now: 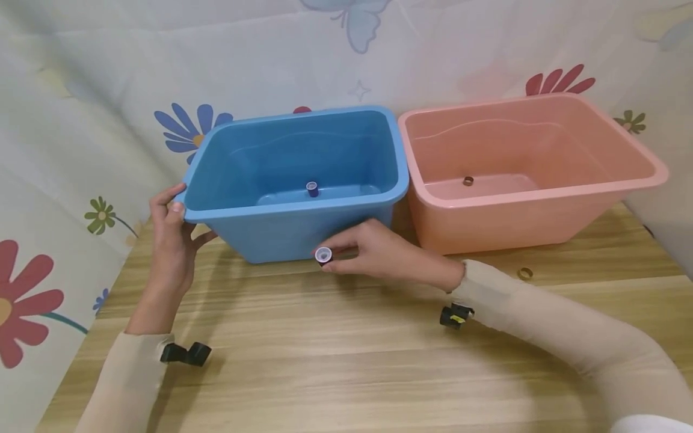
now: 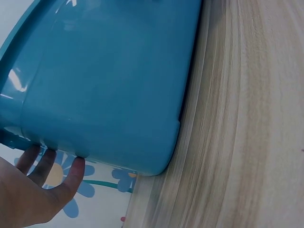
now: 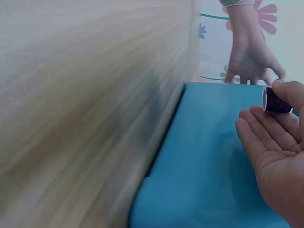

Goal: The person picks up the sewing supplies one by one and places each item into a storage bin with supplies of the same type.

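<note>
Pinches a spool (image 1: 323, 257) between thumb and finger of the right hand (image 1: 373, 249), just before the front wall of the blue bin (image 1: 292, 209) and lower than its rim. Dark purple thread, white ends; remaining fingers of that hand stretched out in the right wrist view. Grips the blue bin's left end with the left hand (image 1: 173, 252) — thumb side at the rim, fingertips against the wall below.

Inside the blue bin, on its floor, a second spool (image 1: 312, 189) of the same look, white end up. Just beside the blue bin, to its right, a pink bin (image 1: 541, 193); at the rims, touching or barely apart, cannot tell which. Within that, right of the blue bin, a brown ring (image 1: 468, 181). Farther right of the blue bin and nearer the viewer, another ring (image 1: 525, 273), flat on the table (image 1: 346, 361). Behind the blue bin, a white cloth (image 1: 260, 66) with printed flowers — among them, by the bin's left back corner, a blue flower (image 1: 189, 129).
</note>
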The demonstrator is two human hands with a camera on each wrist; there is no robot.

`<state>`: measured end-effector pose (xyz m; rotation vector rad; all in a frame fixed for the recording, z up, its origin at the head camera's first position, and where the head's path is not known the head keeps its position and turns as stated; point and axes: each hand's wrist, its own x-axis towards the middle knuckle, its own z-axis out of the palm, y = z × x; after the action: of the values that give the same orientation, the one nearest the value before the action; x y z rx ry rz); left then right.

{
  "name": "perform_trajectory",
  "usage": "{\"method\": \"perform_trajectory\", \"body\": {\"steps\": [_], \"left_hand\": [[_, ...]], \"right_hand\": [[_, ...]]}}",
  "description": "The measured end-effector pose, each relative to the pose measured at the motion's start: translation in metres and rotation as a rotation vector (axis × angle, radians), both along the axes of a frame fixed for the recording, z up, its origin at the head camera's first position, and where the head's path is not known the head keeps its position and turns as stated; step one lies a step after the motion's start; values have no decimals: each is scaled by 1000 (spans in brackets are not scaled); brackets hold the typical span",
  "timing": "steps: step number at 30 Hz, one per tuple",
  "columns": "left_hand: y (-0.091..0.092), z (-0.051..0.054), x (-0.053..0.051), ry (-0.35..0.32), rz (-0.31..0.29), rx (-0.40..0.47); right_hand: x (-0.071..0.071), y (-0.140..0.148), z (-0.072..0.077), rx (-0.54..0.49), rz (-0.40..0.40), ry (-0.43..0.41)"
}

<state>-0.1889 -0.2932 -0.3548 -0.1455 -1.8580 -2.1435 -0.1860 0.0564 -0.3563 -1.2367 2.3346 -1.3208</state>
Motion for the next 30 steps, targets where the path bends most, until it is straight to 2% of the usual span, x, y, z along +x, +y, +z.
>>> {"method": "perform_trajectory", "body": {"steps": [5, 14, 20, 30], "left_hand": [[-1, 1, 0, 0, 3, 7], [-3, 1, 5, -26, 1, 0], [-1, 6, 3, -6, -13, 10], [0, 6, 3, -38, -7, -27]], "right_hand": [[6, 3, 13, -3, 11, 28], [26, 4, 27, -33, 60, 92], [30, 3, 38, -62, 83, 130], [32, 8, 57, -86, 105, 155]]}}
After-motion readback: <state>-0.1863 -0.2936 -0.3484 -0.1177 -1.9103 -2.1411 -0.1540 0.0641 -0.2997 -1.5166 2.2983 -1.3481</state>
